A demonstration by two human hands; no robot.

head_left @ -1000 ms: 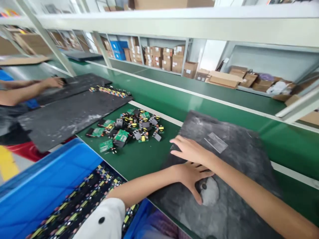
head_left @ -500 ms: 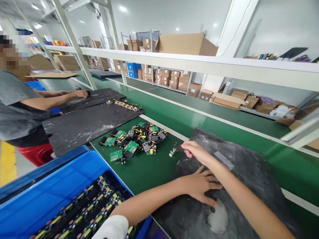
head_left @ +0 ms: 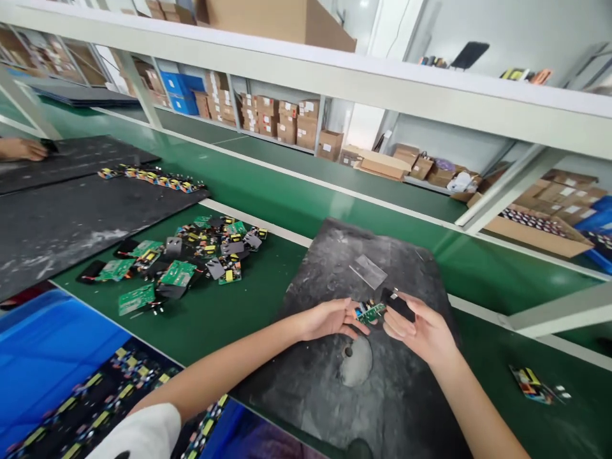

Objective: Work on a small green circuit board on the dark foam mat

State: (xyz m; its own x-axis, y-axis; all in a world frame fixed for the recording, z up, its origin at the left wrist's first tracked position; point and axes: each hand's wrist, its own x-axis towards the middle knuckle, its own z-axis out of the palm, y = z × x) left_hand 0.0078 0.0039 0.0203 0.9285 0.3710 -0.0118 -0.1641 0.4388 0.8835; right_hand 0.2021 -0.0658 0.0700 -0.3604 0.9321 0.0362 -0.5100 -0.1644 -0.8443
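Above the black mat (head_left: 315, 376), my left hand (head_left: 329, 320) grips a small green circuit board (head_left: 371, 312) by its left end, with components along its upper side. Close beside it, my right hand (head_left: 421, 325) pinches a flat black plate (head_left: 398, 305) between thumb and fingers. Whether a wire joins the plate to the board I cannot tell. Below the hands, a grey round patch with a dark hole (head_left: 356, 361) lies on the mat. A small clear strip (head_left: 368, 271) rests on the mat farther back.
A heap of circuit boards with black plates (head_left: 176, 274) lies left on the green bench. One loose board (head_left: 530, 384) sits at the right. A blue crate (head_left: 52, 338) of boards stands front left. Another person's hand (head_left: 29, 149) works at the far-left mat. A white rail (head_left: 306, 76) crosses above.
My right hand has come back from the heap side with a board and its black plate. My left hand has lifted off the mat and now holds the board. The view has swung right.
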